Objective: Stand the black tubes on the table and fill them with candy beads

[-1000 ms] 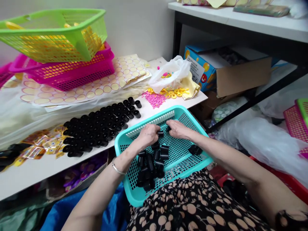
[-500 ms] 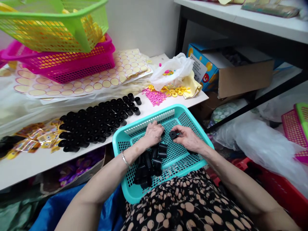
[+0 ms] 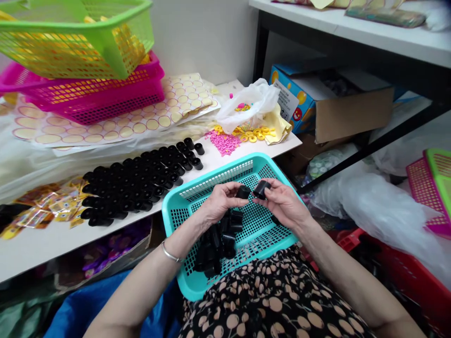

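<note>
Left hand (image 3: 222,201), grip pinched on one black cylinder (image 3: 243,192); right hand (image 3: 284,203) clasps a second cylinder (image 3: 261,188), both above the turquoise basket (image 3: 193,294)! Pale tabletop (image 3: 42,246) at its ten o'clock, packed with black cups (image 3: 130,183); grey wall (image 3: 200,37) at twelve, open carton (image 3: 352,117) at one.

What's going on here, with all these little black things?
A person is working bare-handed over a turquoise basket. The left hand holds one black piece in its fingers, and the right hand holds another black piece, the two close together. More loose pieces lie in the basket. On the table, many similar pieces stand grouped together, with small pink bits and yellow rings beyond.
</note>
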